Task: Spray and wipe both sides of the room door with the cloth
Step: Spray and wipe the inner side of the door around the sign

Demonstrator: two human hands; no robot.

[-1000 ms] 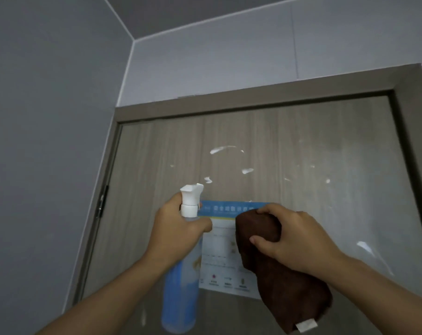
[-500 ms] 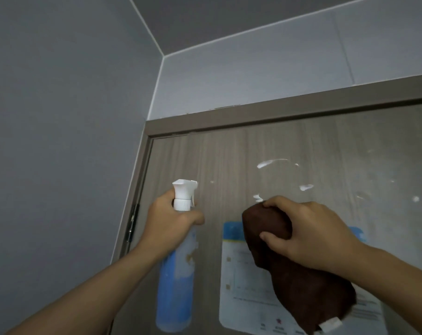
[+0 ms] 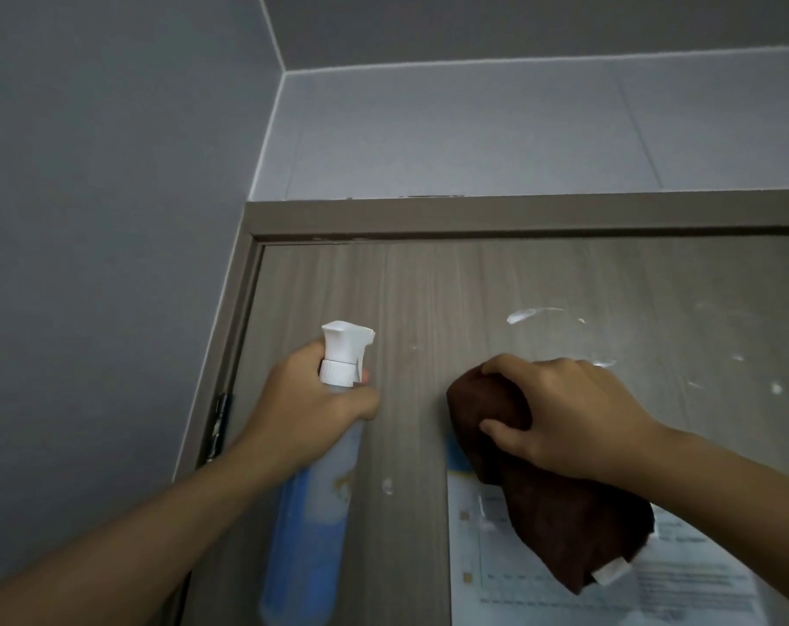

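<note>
While white foam blobs (image 3: 525, 315) dot the wood-grain door (image 3: 451, 286), the right hand (image 3: 559, 413) grips a bunched brown cloth (image 3: 559, 517) against it, covering part of a posted notice (image 3: 681, 580). Just left, the left hand (image 3: 302, 408) curls round a blue spray bottle (image 3: 311, 526)'s neck, near the hinge (image 3: 219, 426) and door frame (image 3: 473, 214).

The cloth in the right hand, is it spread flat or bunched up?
Bunched up: the right hand grips the brown cloth in a wad, one end hanging down.
</note>
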